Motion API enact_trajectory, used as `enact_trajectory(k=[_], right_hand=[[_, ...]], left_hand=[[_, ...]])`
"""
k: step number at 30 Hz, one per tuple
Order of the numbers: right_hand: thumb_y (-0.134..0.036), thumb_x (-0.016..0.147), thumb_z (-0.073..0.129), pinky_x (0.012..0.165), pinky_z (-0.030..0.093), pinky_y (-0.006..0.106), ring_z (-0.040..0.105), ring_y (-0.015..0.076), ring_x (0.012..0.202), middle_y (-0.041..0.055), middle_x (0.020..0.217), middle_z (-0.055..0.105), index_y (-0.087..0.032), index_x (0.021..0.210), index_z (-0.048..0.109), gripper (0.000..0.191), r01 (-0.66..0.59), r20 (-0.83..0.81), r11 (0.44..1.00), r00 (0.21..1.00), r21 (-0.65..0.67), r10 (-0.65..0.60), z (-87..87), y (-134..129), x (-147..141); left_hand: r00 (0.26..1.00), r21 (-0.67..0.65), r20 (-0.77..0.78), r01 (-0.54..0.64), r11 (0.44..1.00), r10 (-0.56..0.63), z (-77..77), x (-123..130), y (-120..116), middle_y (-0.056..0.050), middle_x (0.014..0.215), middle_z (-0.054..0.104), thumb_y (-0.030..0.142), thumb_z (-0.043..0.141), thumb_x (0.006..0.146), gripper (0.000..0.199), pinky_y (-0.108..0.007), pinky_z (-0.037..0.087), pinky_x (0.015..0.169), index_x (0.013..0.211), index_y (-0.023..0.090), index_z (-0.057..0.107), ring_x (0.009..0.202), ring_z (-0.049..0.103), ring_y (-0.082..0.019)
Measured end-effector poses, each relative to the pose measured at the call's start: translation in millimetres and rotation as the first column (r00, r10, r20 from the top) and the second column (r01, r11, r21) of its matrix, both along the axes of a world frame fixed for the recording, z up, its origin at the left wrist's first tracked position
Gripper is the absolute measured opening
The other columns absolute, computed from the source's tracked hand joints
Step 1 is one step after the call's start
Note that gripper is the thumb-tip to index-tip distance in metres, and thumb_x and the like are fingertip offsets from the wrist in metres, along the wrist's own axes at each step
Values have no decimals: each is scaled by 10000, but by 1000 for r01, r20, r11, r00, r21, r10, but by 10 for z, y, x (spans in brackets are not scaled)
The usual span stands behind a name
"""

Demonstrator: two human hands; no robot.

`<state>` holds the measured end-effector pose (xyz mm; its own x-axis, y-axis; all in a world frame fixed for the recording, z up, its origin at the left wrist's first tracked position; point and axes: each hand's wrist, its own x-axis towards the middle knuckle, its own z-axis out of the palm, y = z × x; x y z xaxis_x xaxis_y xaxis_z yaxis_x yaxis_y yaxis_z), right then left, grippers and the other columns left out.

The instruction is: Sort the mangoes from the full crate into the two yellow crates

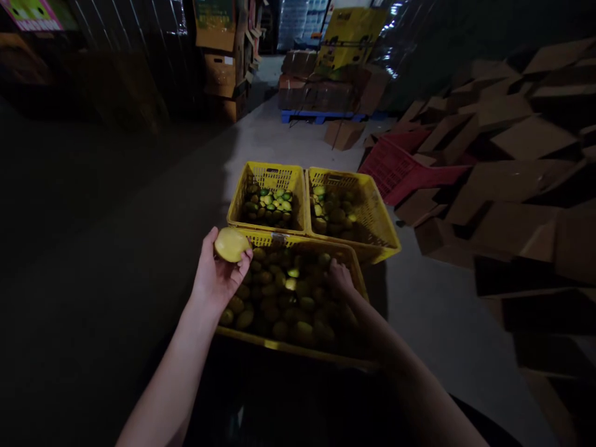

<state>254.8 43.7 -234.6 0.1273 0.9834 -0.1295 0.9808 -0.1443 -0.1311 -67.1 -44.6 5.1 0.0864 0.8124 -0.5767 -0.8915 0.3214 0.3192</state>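
Note:
Raised over the left rim of the near yellow crate [288, 352], my left hand [218, 273] has its fingers curled round a yellow oval fruit [231, 244]. Many similar green and yellow fruits [267, 290] fill that crate, mostly in shadow. My right hand [341, 277] reaches down inside it near the right wall, fingers bent in among the fruit. A fruit [325, 259] lies just left of those fingertips. Whatever the right fingers grip, if anything, is hidden by the dark.
Two more yellow crates, a left one [237, 202] and a right one [379, 214], adjoin the near crate's far side and hold fruit. A red crate [395, 167] and piled cardboard boxes [507, 186] lie right. Stacked boxes [221, 71] and a blue pallet [316, 117] stand behind.

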Motion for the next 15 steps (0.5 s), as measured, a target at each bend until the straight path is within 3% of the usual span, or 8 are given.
enact_trajectory(k=[3, 6, 10, 15], right_hand=[[-280, 841, 507, 737, 422, 301, 599, 239, 876, 143, 960, 659, -96, 1145, 524, 357, -38, -14, 999, 999, -9, 38, -38, -65, -30], [-266, 857, 492, 769, 410, 269, 581, 208, 946, 93, 1045, 650, -182, 1132, 547, 293, -97, -20, 995, 995, 4, 97, -50, -86, -89], [-216, 794, 597, 834, 394, 344, 547, 290, 1039, 202, 1103, 608, -95, 1096, 573, 326, -84, 62, 996, 994, -9, 85, -104, -91, -200], [-67, 836, 428, 855, 372, 434, 553, 341, 1035, 309, 1092, 580, -10, 1150, 553, 343, 36, 148, 999, 988, 4, -36, -217, -39, -435]], left_hand=[[1000, -15, -4, 17, 1000, -17, 9, 20, -12, -113, 853, 618, 438, 524, 857, 367, -163, 527, 508, 977, 99, 594, 672, 593, -132], [999, -29, -21, 42, 999, -43, 12, 42, -18, -110, 853, 618, 436, 518, 861, 367, -168, 526, 501, 987, 100, 596, 669, 592, -135], [997, -35, -35, 74, 997, -75, 8, 53, -28, -115, 858, 622, 444, 514, 864, 396, -174, 531, 504, 1017, 88, 593, 670, 595, -139], [997, -37, -58, 57, 998, -60, 1, 62, -32, -98, 831, 623, 414, 536, 861, 331, -166, 525, 491, 975, 108, 592, 659, 609, -140]])
